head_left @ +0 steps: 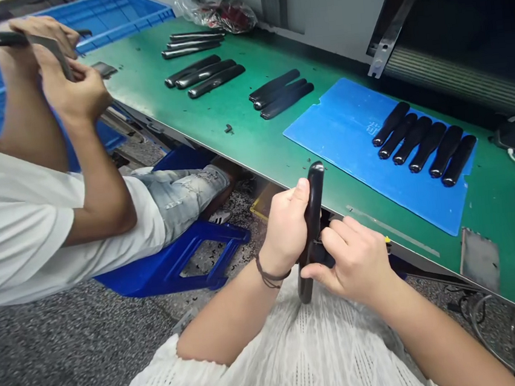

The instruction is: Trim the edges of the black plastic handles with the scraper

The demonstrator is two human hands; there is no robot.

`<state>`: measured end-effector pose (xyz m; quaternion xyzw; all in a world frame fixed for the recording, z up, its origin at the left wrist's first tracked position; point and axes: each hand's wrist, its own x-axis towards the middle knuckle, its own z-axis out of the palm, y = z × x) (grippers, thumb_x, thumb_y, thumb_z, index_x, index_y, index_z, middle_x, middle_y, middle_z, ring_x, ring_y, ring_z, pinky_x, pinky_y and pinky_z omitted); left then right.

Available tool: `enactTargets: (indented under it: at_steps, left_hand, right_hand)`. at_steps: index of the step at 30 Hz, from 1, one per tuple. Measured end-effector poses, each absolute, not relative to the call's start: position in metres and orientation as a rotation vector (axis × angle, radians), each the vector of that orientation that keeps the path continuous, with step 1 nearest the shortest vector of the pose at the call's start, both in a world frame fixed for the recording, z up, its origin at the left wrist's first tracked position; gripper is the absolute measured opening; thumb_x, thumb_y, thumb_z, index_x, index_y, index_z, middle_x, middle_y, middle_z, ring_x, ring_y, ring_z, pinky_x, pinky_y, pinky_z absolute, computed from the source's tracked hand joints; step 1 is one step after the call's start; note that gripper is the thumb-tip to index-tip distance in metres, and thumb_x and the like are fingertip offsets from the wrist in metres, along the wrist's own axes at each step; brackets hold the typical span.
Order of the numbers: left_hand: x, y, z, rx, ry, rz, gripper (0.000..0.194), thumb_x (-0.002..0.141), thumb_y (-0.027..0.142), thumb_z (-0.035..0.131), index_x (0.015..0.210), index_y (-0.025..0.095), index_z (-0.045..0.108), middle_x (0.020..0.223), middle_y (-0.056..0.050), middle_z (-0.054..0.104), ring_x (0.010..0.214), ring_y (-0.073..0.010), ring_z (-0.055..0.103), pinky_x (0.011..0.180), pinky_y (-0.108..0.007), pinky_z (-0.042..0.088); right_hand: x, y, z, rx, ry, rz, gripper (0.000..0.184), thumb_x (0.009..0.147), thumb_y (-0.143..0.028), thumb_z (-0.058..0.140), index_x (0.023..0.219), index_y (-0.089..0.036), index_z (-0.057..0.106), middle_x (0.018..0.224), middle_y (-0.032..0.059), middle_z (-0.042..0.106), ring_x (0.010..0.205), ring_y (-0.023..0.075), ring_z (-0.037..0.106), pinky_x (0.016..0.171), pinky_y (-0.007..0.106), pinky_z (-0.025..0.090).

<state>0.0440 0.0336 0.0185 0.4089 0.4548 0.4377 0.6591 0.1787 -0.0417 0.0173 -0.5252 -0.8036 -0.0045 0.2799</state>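
Note:
My left hand point(289, 223) is wrapped round a long, glossy black handle-shaped piece point(315, 190), which stands nearly upright in front of my body. Its rounded top end shows above my thumb. My right hand point(353, 258) is closed beside the piece's lower half, with curled fingers and the thumb touching its surface. A small dark bit shows between the right fingers and the piece, but what those fingers grip is hidden. Beyond my hands, several similar black pieces point(419, 144) lie in a row on a blue sheet point(332, 122).
The green table point(148, 94) holds more black pieces point(281, 93) in groups. A flat metal plate point(480, 259) lies at its right front edge. At left, a co-worker's hands point(72, 92) hold a black piece and a flat blade. Blue crates point(108, 13) and a blue stool point(155, 266) stand nearby.

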Motion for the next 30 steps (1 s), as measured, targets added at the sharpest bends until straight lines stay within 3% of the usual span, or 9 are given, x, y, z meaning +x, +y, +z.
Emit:
enactTargets:
  at_steps: [13, 23, 30]
  left_hand:
    - [0.053, 0.042, 0.009, 0.893, 1.023, 1.007, 0.066, 0.093, 0.077, 0.054, 0.07, 0.016, 0.05, 0.06, 0.0, 0.039, 0.052, -0.0089, 0.035, 0.047, -0.026, 0.027]
    - [0.052, 0.063, 0.013, 0.761, 1.098, 1.031, 0.063, 0.097, 0.072, 0.053, 0.07, 0.015, 0.053, 0.057, -0.002, 0.046, 0.047, -0.0085, 0.043, 0.045, -0.022, 0.032]
    - [0.049, 0.076, 0.019, 0.537, 1.086, 0.992, 0.054, 0.109, 0.055, 0.04, 0.074, 0.015, 0.05, 0.054, 0.002, 0.043, 0.04, -0.0065, 0.039, 0.043, -0.019, 0.031]
  right_hand:
    - [0.181, -0.046, 0.016, -1.398, -2.216, -0.022, 0.066, 0.109, -0.067, 0.035, 0.073, -0.012, 0.044, 0.072, 0.0053, 0.041, 0.074, 0.0143, 0.027, 0.068, 0.029, 0.011]
    - [0.175, -0.06, 0.008, -1.344, -2.334, 0.191, 0.074, 0.098, -0.084, 0.041, 0.076, -0.013, 0.047, 0.076, 0.0064, 0.043, 0.076, 0.015, 0.029, 0.069, 0.03, 0.011]
    - [0.172, -0.06, 0.008, -1.334, -2.391, 0.104, 0.052, 0.105, -0.057, 0.053, 0.077, -0.013, 0.044, 0.077, 0.0058, 0.042, 0.077, 0.0159, 0.028, 0.069, 0.03, 0.009]
